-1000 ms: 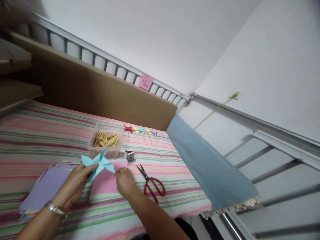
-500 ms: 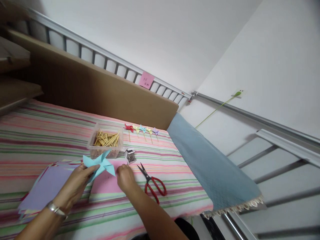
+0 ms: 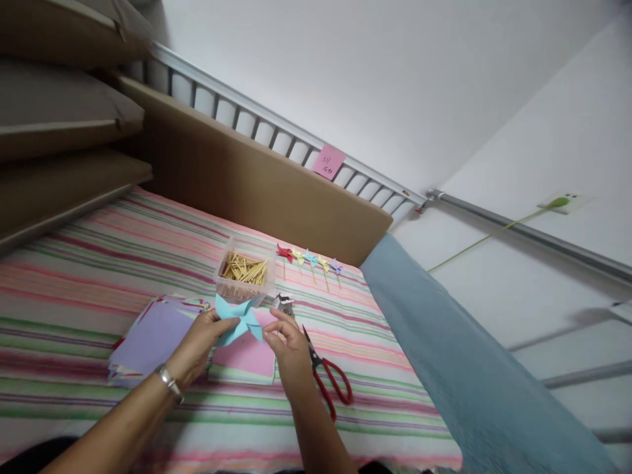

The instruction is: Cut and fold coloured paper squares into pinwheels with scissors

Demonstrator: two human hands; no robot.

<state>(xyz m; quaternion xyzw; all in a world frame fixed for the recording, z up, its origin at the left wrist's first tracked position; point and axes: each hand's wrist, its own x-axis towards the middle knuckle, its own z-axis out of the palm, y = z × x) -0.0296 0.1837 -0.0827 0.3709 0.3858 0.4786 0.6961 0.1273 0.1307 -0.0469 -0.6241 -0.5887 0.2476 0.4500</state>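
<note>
Pinched between the thumb and fingers of my left hand (image 3: 200, 342) is a light blue paper pinwheel (image 3: 250, 317), held up off the cloth. Beside its right blade is my right hand (image 3: 289, 345), thumb and index finger drawn together; whatever they pinch is too small to make out. Beneath the pinwheel lies a pink paper sheet (image 3: 244, 357). A small opened box of pins (image 3: 284, 303) sits just behind my right hand. Red-handled scissors (image 3: 337, 382) lie to its right, blades partly hidden by the hand.
Behind the pinwheel stands a clear plastic box (image 3: 269, 280) of wooden sticks. Several small finished pinwheels (image 3: 310, 258) lie in a row. A coloured paper stack (image 3: 153, 339) is at left. A cardboard panel (image 3: 257, 181) borders the striped cloth (image 3: 247, 421); cartons (image 3: 74, 171) rise at left.
My right hand has lifted from beside the pin box to the pinwheel's right blade. The pinwheel stays in my left hand. The whole view has shifted, with the scene now further right.
</note>
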